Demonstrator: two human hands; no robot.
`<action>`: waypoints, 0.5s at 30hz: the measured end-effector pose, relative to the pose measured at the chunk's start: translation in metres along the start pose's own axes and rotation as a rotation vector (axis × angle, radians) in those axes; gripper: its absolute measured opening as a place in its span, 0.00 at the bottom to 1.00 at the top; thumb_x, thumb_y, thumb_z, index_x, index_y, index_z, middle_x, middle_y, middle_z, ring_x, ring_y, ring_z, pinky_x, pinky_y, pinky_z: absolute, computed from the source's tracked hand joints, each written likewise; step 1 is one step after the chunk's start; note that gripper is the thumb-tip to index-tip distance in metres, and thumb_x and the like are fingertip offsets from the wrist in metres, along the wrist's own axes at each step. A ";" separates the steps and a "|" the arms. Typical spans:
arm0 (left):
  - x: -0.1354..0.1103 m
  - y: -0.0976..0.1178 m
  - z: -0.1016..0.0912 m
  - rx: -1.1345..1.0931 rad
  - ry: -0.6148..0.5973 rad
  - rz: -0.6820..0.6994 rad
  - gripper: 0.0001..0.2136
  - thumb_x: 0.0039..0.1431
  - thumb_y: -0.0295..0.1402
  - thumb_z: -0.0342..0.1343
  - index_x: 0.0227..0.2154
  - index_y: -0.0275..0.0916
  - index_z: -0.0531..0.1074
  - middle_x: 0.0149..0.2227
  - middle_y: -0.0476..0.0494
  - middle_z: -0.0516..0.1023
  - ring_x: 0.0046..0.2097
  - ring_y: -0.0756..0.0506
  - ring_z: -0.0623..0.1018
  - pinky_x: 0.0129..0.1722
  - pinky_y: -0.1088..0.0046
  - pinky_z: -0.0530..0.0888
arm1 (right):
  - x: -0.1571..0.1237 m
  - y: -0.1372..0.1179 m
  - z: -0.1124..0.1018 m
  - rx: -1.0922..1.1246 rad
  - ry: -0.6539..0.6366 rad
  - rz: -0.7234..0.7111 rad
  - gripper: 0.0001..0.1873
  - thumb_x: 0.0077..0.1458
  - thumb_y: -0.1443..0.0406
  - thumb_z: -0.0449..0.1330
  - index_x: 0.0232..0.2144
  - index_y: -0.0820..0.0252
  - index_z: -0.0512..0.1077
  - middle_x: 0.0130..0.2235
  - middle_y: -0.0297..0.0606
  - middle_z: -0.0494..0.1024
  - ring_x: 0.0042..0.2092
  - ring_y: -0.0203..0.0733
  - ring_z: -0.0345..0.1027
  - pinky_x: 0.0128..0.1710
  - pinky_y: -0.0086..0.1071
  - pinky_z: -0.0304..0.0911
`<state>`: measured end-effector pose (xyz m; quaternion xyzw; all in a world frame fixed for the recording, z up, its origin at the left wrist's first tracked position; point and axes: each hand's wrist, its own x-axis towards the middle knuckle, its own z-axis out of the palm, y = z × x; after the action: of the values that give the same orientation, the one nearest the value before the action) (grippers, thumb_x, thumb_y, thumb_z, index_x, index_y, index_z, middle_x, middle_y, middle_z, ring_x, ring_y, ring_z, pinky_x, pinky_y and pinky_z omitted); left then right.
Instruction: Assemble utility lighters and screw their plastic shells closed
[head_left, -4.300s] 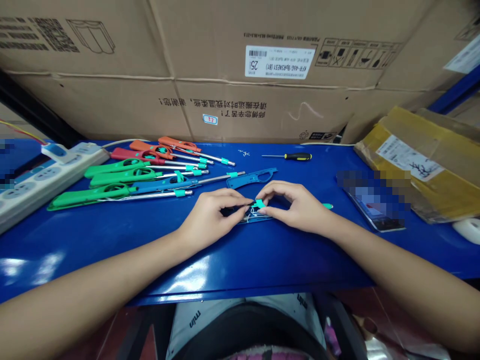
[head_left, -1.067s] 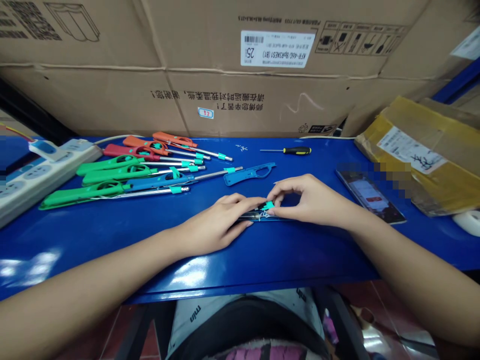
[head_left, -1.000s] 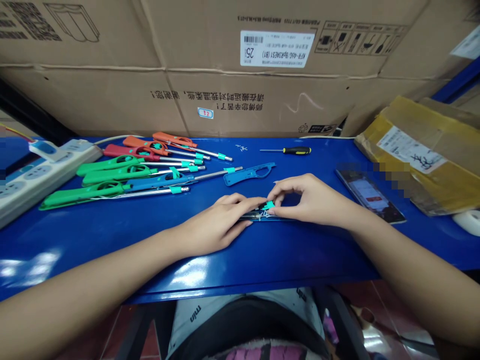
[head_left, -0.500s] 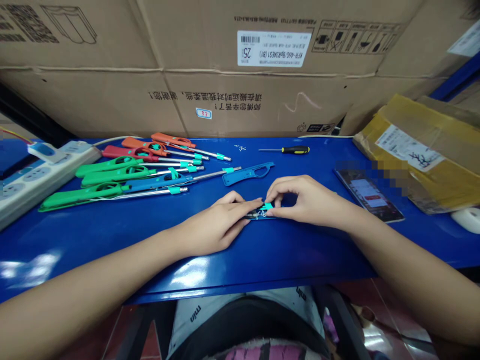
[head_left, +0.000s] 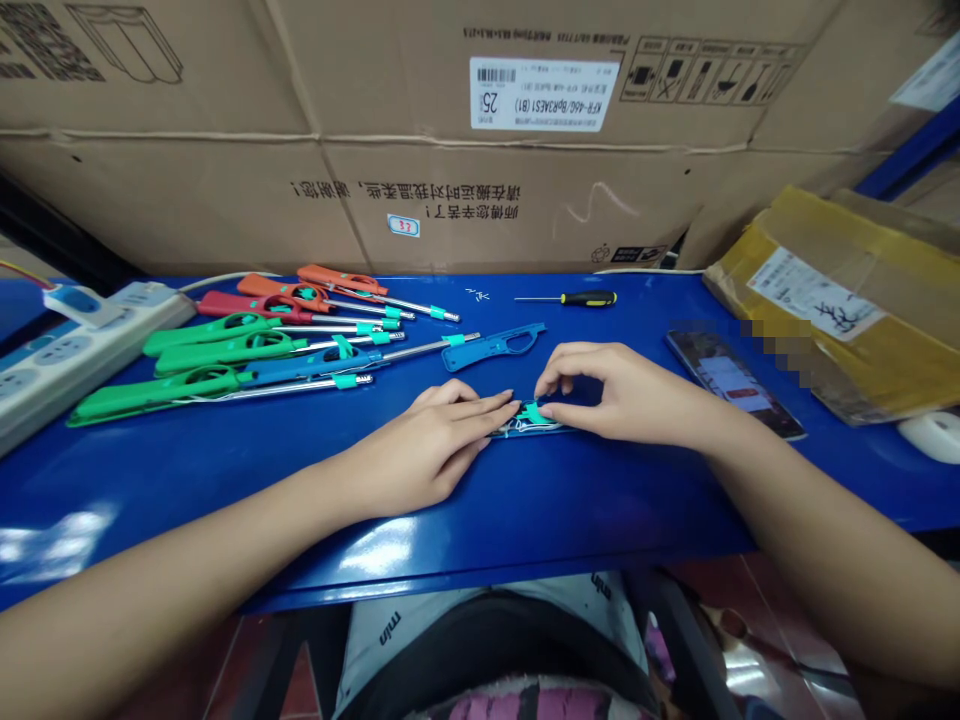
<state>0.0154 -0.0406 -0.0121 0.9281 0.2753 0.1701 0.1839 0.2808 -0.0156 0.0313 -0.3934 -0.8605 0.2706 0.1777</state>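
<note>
An opened blue gas lighter [head_left: 555,428] lies on the table in front of me, its white wires and a green trigger [head_left: 534,412] showing inside the lower half of the casing. My left hand [head_left: 442,440] presses over its left end with the fingers closed on it, hiding that part. At the right, my right hand [head_left: 600,390] is curled, thumb and fingertips pinched at the green trigger. Just behind sits a loose blue casing half [head_left: 491,350] with a finger loop.
Several long-necked lighters [head_left: 225,350] in green, red, orange and blue lie left of centre. A white power strip [head_left: 82,350] is farther left. Behind are a screwdriver [head_left: 589,299] and a cardboard box [head_left: 375,100]. A phone [head_left: 731,385] and a yellow-taped parcel [head_left: 825,300] lie right.
My left fingers have drawn slightly left, uncovering more of the lighter's inside. The right thumb and fingertips have shifted a little at the green trigger.
</note>
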 end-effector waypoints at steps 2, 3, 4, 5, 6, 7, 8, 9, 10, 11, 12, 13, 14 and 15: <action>0.000 0.001 -0.001 0.014 -0.002 -0.009 0.25 0.70 0.26 0.48 0.68 0.44 0.61 0.67 0.40 0.68 0.56 0.39 0.69 0.59 0.52 0.70 | -0.001 0.001 -0.002 -0.020 -0.045 0.020 0.06 0.55 0.63 0.65 0.36 0.58 0.77 0.39 0.38 0.79 0.40 0.42 0.71 0.42 0.35 0.66; -0.001 0.001 -0.001 0.016 -0.001 -0.013 0.25 0.70 0.27 0.48 0.68 0.44 0.61 0.67 0.40 0.68 0.55 0.39 0.69 0.59 0.51 0.69 | -0.001 0.001 -0.002 -0.028 -0.068 0.029 0.07 0.55 0.62 0.65 0.36 0.58 0.77 0.39 0.38 0.79 0.40 0.42 0.71 0.42 0.35 0.65; -0.001 0.001 -0.001 0.017 -0.003 -0.018 0.24 0.70 0.27 0.48 0.68 0.45 0.61 0.67 0.40 0.68 0.55 0.39 0.69 0.58 0.51 0.69 | -0.001 0.002 -0.001 -0.034 -0.090 0.039 0.07 0.55 0.62 0.65 0.36 0.58 0.78 0.39 0.38 0.79 0.40 0.42 0.71 0.42 0.35 0.65; 0.000 0.001 -0.001 0.015 -0.004 -0.022 0.24 0.71 0.27 0.48 0.68 0.45 0.61 0.67 0.40 0.67 0.55 0.39 0.69 0.58 0.51 0.69 | -0.001 0.002 -0.001 -0.036 -0.109 0.049 0.07 0.55 0.62 0.65 0.36 0.58 0.78 0.39 0.38 0.79 0.39 0.42 0.71 0.41 0.35 0.65; 0.000 0.001 -0.001 0.011 -0.005 -0.025 0.24 0.71 0.27 0.48 0.68 0.45 0.62 0.67 0.40 0.67 0.55 0.39 0.69 0.58 0.52 0.69 | -0.001 0.003 0.001 -0.037 -0.124 0.060 0.07 0.56 0.61 0.64 0.35 0.58 0.78 0.38 0.38 0.79 0.39 0.42 0.71 0.40 0.35 0.64; 0.000 0.001 0.000 0.004 -0.004 -0.027 0.24 0.71 0.28 0.48 0.67 0.45 0.62 0.67 0.41 0.68 0.55 0.39 0.68 0.58 0.52 0.69 | 0.000 0.003 0.002 -0.036 -0.136 0.071 0.08 0.56 0.61 0.64 0.34 0.59 0.78 0.37 0.39 0.79 0.38 0.41 0.71 0.39 0.35 0.64; 0.000 0.001 0.000 -0.003 -0.004 -0.028 0.24 0.71 0.28 0.48 0.67 0.45 0.62 0.67 0.41 0.68 0.55 0.39 0.68 0.58 0.53 0.68 | 0.000 0.003 0.003 -0.035 -0.145 0.080 0.08 0.57 0.60 0.63 0.33 0.59 0.79 0.36 0.38 0.79 0.36 0.41 0.70 0.38 0.34 0.63; 0.000 0.000 0.001 -0.013 -0.003 -0.028 0.23 0.71 0.28 0.48 0.67 0.45 0.62 0.67 0.41 0.68 0.55 0.40 0.68 0.58 0.53 0.68 | 0.001 0.003 0.003 -0.033 -0.152 0.086 0.09 0.58 0.61 0.63 0.32 0.59 0.79 0.35 0.38 0.78 0.36 0.40 0.70 0.37 0.34 0.63; 0.000 0.000 0.001 -0.022 -0.002 -0.028 0.23 0.71 0.28 0.47 0.67 0.44 0.61 0.67 0.42 0.67 0.55 0.40 0.68 0.59 0.53 0.68 | 0.001 0.003 0.004 -0.033 -0.157 0.086 0.09 0.58 0.61 0.62 0.32 0.60 0.79 0.34 0.38 0.78 0.35 0.40 0.69 0.36 0.34 0.62; 0.000 0.000 0.001 -0.031 -0.002 -0.031 0.23 0.72 0.28 0.47 0.68 0.44 0.61 0.67 0.42 0.67 0.55 0.40 0.68 0.59 0.53 0.67 | 0.001 0.002 0.004 -0.035 -0.158 0.082 0.09 0.58 0.61 0.62 0.31 0.60 0.78 0.34 0.38 0.78 0.35 0.40 0.69 0.36 0.34 0.62; 0.000 0.001 0.001 -0.040 -0.004 -0.036 0.23 0.72 0.28 0.47 0.68 0.44 0.61 0.67 0.43 0.67 0.55 0.40 0.67 0.59 0.53 0.67 | 0.001 0.001 0.004 -0.038 -0.158 0.073 0.09 0.59 0.62 0.61 0.31 0.60 0.78 0.34 0.38 0.78 0.35 0.39 0.69 0.36 0.33 0.62; 0.000 0.001 0.002 -0.048 -0.009 -0.044 0.23 0.72 0.28 0.47 0.68 0.44 0.61 0.68 0.43 0.66 0.55 0.40 0.67 0.59 0.53 0.67 | 0.001 0.001 0.003 -0.042 -0.158 0.064 0.09 0.59 0.62 0.61 0.32 0.60 0.78 0.35 0.38 0.78 0.35 0.39 0.68 0.36 0.33 0.62; 0.001 0.001 0.002 -0.055 -0.014 -0.053 0.23 0.72 0.28 0.47 0.68 0.44 0.61 0.68 0.43 0.66 0.55 0.40 0.67 0.60 0.53 0.67 | 0.001 0.000 0.003 -0.046 -0.157 0.055 0.09 0.60 0.62 0.60 0.32 0.60 0.78 0.35 0.38 0.78 0.35 0.39 0.68 0.37 0.33 0.61; 0.001 0.002 0.001 -0.061 -0.019 -0.061 0.23 0.72 0.28 0.47 0.68 0.44 0.61 0.68 0.43 0.66 0.55 0.40 0.67 0.60 0.54 0.67 | 0.001 -0.001 0.003 -0.050 -0.156 0.047 0.09 0.60 0.62 0.60 0.32 0.61 0.78 0.35 0.38 0.78 0.35 0.39 0.68 0.37 0.33 0.61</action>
<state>0.0172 -0.0418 -0.0126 0.9148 0.2963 0.1642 0.2199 0.2786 -0.0160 0.0298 -0.3956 -0.8688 0.2828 0.0938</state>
